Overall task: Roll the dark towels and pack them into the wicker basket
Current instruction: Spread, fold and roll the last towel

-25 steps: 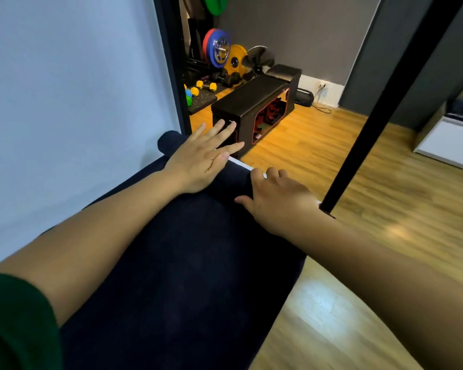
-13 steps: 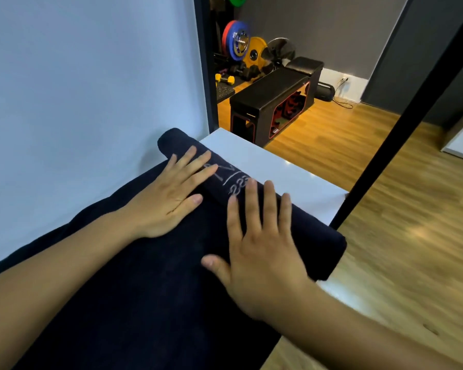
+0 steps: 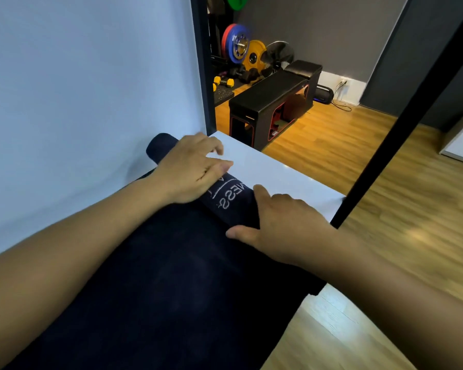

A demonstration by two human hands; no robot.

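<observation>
A dark navy towel point(image 3: 171, 289) lies along the white table point(image 3: 278, 174), and its far end is wound into a roll point(image 3: 229, 200) with pale stitched lettering. My left hand point(image 3: 190, 169) lies over the roll's left part, fingers curled down its far side. My right hand point(image 3: 286, 222) covers the roll's right part, fingers bent over the top and thumb stretched along the near side. No wicker basket is in view.
A pale wall point(image 3: 78, 102) runs along the table's left side. A black slanted pole point(image 3: 385, 145) crosses at the table's right edge. Beyond are a black bench point(image 3: 267, 102), weight plates point(image 3: 241, 49) and wooden floor point(image 3: 385, 209).
The towel's far end has been rolled toward me, baring more white table. Both hands went from flat with straight fingers to curled over the roll.
</observation>
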